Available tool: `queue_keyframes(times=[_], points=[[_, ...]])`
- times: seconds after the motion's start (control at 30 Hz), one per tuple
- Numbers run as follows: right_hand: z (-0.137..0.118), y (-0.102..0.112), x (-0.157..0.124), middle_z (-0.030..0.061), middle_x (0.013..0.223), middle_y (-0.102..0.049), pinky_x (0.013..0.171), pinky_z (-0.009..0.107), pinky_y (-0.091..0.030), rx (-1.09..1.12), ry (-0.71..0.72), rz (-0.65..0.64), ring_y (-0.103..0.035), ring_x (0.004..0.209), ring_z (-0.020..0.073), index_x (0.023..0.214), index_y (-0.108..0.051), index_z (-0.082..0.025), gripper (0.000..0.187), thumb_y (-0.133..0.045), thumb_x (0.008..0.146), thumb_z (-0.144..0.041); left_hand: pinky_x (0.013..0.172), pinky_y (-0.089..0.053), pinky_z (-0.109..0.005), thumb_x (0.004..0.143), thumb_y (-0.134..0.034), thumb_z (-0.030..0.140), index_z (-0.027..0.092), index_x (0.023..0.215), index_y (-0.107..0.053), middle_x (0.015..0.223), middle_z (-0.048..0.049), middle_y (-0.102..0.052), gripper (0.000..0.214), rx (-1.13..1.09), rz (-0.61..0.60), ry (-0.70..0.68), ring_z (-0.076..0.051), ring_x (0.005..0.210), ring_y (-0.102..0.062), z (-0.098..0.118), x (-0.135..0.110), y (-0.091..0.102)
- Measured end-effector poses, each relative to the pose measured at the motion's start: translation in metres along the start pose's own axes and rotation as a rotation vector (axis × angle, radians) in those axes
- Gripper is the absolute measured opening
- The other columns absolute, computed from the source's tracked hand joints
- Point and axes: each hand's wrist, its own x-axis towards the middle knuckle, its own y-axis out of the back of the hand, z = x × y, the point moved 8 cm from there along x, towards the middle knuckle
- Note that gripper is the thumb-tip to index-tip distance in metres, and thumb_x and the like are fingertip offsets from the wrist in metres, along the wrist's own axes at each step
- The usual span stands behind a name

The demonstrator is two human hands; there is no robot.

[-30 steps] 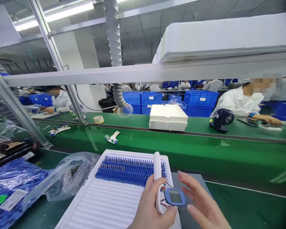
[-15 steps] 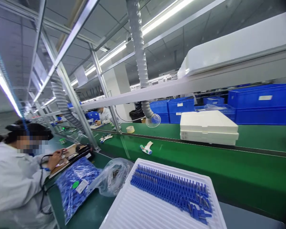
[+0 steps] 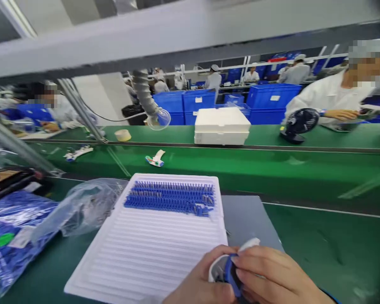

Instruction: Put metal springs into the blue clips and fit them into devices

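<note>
At the lower right, my left hand (image 3: 200,282) and my right hand (image 3: 274,270) are closed around a white-and-blue plastic device housing (image 3: 230,270). The left fingers grip its white, hollow-looking end. My right fingers press over its blue and dark side, so much of it is hidden. Just left of the hands lies a white ribbed foam tray (image 3: 152,240). Rows of small blue plastic parts with metal springs (image 3: 171,196) fill its far end, and a few lie loose at the right of the rows. A grey mat (image 3: 245,215) shows beyond my hands.
Left of the tray are a clear plastic bag (image 3: 91,202) and a bag of blue parts (image 3: 15,236). Beyond runs a green conveyor (image 3: 240,164) carrying a white device part (image 3: 156,158). White foam boxes (image 3: 221,126), a fan (image 3: 299,124) and co-workers are farther back.
My view has swung down and to the right. Both hands, holding the housing, have come into the frame; the fan and a co-worker now show at the right.
</note>
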Motion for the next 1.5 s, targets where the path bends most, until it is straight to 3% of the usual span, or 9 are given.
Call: queue_keyframes(times=[0.1,0.2,0.37,0.47,0.57,0.9,1.03,1.23,1.5], points=[[-0.009,0.007,0.014,0.0048,0.101,-0.069,0.092,0.023,-0.048,-0.074,0.073,0.006,-0.059,0.105,0.0160,0.108,-0.064,-0.017,0.023,-0.047,0.094,-0.021,0.058,-0.046,-0.018,0.052,-0.083,0.039,0.018,0.113,-0.054,0.074,-0.0027,-0.064,0.070,-0.040,-0.032,0.051,-0.014,0.072,-0.064,-0.002,-0.003,-0.004],[-0.009,0.002,0.016,0.0059,0.098,-0.069,0.090,0.024,-0.049,-0.046,0.060,-0.011,-0.059,0.102,0.0156,0.106,-0.064,-0.016,0.023,-0.044,0.095,-0.021,0.059,-0.047,-0.019,0.057,-0.080,0.042,0.015,0.113,-0.051,0.075,-0.0055,-0.065,0.069,-0.014,-0.038,0.066,-0.019,0.080,-0.065,0.003,-0.005,-0.009],[-0.013,0.004,0.017,0.0074,0.098,-0.069,0.090,0.025,-0.049,0.006,0.075,0.039,-0.059,0.103,0.0164,0.104,-0.065,-0.013,0.020,-0.049,0.093,-0.019,0.055,-0.046,-0.014,0.051,-0.084,0.038,0.017,0.111,-0.056,0.074,-0.0015,-0.064,0.069,-0.071,0.017,0.103,-0.010,0.064,-0.063,0.003,-0.006,-0.008],[-0.013,0.005,0.022,0.0057,0.096,-0.070,0.087,0.022,-0.049,0.023,0.066,0.035,-0.061,0.099,0.0148,0.099,-0.065,-0.013,0.017,-0.052,0.092,-0.020,0.049,-0.046,-0.012,0.050,-0.084,0.036,0.017,0.105,-0.060,0.066,0.0007,-0.062,0.063,-0.116,0.006,0.054,-0.007,0.055,-0.060,-0.001,-0.003,-0.005],[-0.011,0.005,0.024,0.0056,0.093,-0.070,0.087,0.022,-0.050,0.072,0.047,0.029,-0.061,0.096,0.0142,0.101,-0.065,-0.014,0.018,-0.049,0.093,-0.019,0.046,-0.046,-0.011,0.053,-0.082,0.038,0.016,0.106,-0.059,0.063,-0.0023,-0.064,0.063,-0.124,-0.030,0.001,-0.009,0.054,-0.061,-0.002,-0.001,-0.005],[-0.014,0.007,0.032,0.0082,0.089,-0.070,0.085,0.024,-0.050,0.089,0.101,-0.029,-0.061,0.096,0.0157,0.102,-0.062,-0.011,0.017,-0.049,0.093,-0.017,0.046,-0.047,-0.012,0.049,-0.084,0.038,0.017,0.106,-0.060,0.069,-0.0028,-0.066,0.066,-0.105,0.022,0.047,-0.009,0.054,-0.062,0.001,-0.005,-0.004],[-0.008,0.006,0.028,0.0108,0.091,-0.066,0.083,0.031,-0.049,0.275,0.075,-0.042,-0.058,0.093,0.0188,0.101,-0.060,-0.011,0.015,-0.052,0.089,-0.011,0.050,-0.047,-0.013,0.048,-0.085,0.038,0.016,0.108,-0.059,0.071,-0.0025,-0.065,0.069,-0.066,0.055,0.074,-0.008,0.055,-0.061,0.000,-0.005,-0.002],[0.003,0.007,0.033,0.0040,0.082,-0.059,0.075,0.035,-0.043,0.549,-0.077,0.002,-0.053,0.075,0.0144,0.101,-0.050,-0.017,0.028,-0.052,0.080,0.002,0.064,-0.046,-0.017,0.053,-0.082,0.039,0.015,0.108,-0.058,0.077,-0.0035,-0.065,0.065,0.078,-0.101,0.104,-0.011,0.071,-0.062,0.000,-0.006,-0.016],[0.000,0.001,0.036,0.0017,0.080,-0.059,0.072,0.033,-0.039,0.580,-0.110,-0.055,-0.049,0.071,0.0132,0.099,-0.047,-0.019,0.021,-0.049,0.085,-0.003,0.071,-0.043,-0.026,0.051,-0.082,0.042,0.015,0.106,-0.055,0.081,-0.0043,-0.064,0.067,0.149,-0.120,0.196,-0.015,0.077,-0.058,-0.007,-0.011,-0.015]])
